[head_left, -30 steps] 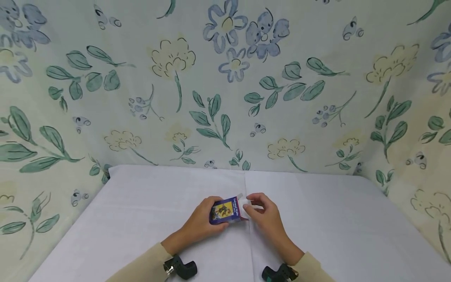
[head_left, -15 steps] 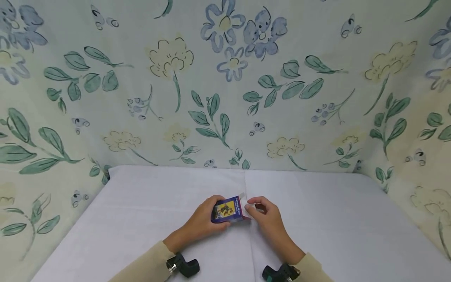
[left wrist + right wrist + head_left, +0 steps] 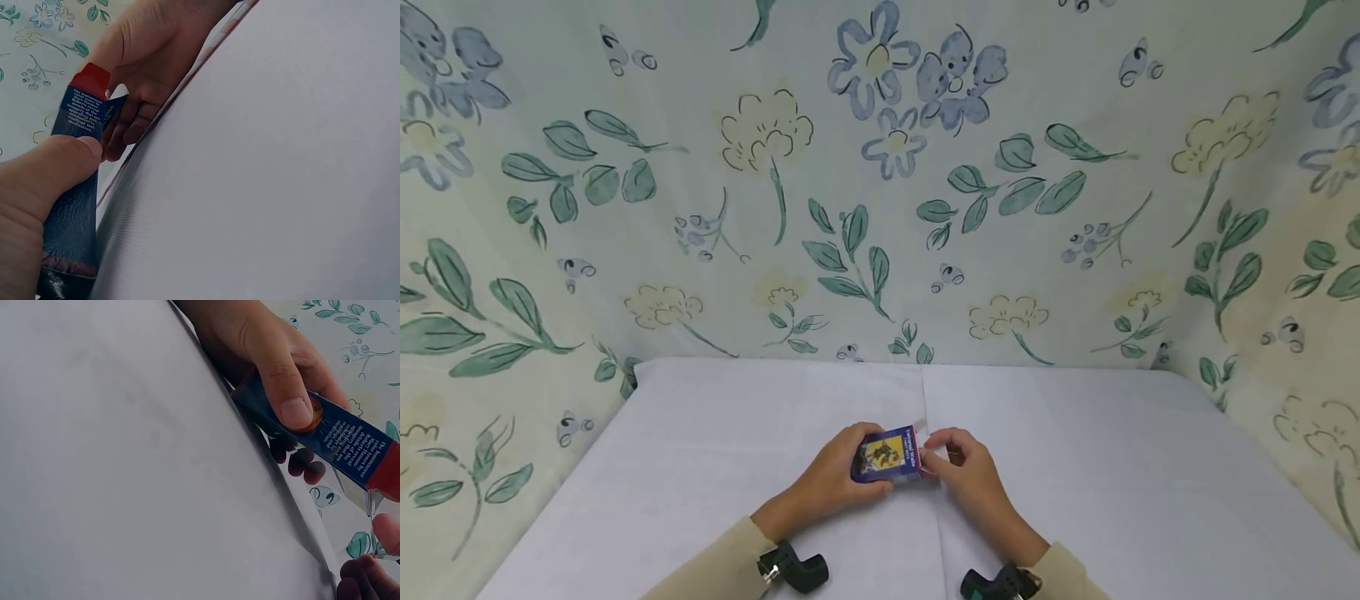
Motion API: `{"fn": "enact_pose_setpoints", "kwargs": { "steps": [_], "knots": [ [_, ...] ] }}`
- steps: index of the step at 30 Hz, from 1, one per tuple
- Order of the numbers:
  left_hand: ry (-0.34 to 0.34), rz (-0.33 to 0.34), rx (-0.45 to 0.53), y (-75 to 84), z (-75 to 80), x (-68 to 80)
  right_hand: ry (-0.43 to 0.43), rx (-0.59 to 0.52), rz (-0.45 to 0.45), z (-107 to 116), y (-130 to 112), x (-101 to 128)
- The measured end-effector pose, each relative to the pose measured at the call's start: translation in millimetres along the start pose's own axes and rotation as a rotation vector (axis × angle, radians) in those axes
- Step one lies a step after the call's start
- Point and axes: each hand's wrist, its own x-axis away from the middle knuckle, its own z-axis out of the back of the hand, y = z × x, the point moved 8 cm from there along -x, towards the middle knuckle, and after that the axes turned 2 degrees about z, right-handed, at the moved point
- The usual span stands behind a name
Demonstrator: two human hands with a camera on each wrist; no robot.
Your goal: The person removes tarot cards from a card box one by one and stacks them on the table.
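Note:
My left hand [image 3: 838,471] grips a small blue card box [image 3: 887,454] with a yellow picture on its face, just above the white table [image 3: 700,450]. The thumb [image 3: 56,169] presses the box's printed side [image 3: 78,187]. My right hand [image 3: 966,471] is at the box's right end, its fingers curled and pinching a clear plastic wrapper [image 3: 374,509] that sticks out there. In the right wrist view the box [image 3: 350,440] shows a red end, with my left thumb [image 3: 284,381] over it and my right fingertips [image 3: 365,575] below the wrapper.
A floral cloth [image 3: 880,208] with green leaves and blue and yellow flowers hangs behind and on both sides of the table. Black wrist cameras [image 3: 793,571] sit on both beige sleeves at the near edge.
My right hand has closed in on the box's right end, its fingers curling tighter on the clear wrapper. The left hand keeps its hold and the box has hardly moved.

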Motion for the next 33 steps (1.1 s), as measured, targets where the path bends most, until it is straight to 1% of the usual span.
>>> {"fn": "enact_pose_setpoints", "kwargs": {
  "steps": [6,13,16,20,25,28,33],
  "knots": [
    [0.011,-0.012,0.001,0.8,1.5,1.2,-0.003,0.005,0.017,-2.7,-0.5,0.6],
    [0.026,0.0,-0.052,0.1,-1.6,7.0,-0.02,0.03,0.017,-6.0,1.2,4.4],
    [0.043,-0.011,-0.063,2.8,-1.7,8.3,-0.02,0.048,0.028,-5.9,1.5,4.7],
    [0.061,-0.038,-0.076,6.7,-0.5,7.4,-0.017,0.074,0.041,-4.2,0.5,3.5],
    [0.066,-0.054,-0.093,9.1,1.0,6.8,-0.02,0.064,0.034,-3.4,0.5,2.4],
    [0.071,-0.058,-0.104,8.9,1.6,6.0,-0.016,0.056,0.04,-2.8,0.2,1.7],
    [0.067,-0.045,-0.106,8.5,1.8,4.5,-0.01,0.055,0.044,-1.2,-0.6,0.2]
  ]
}}
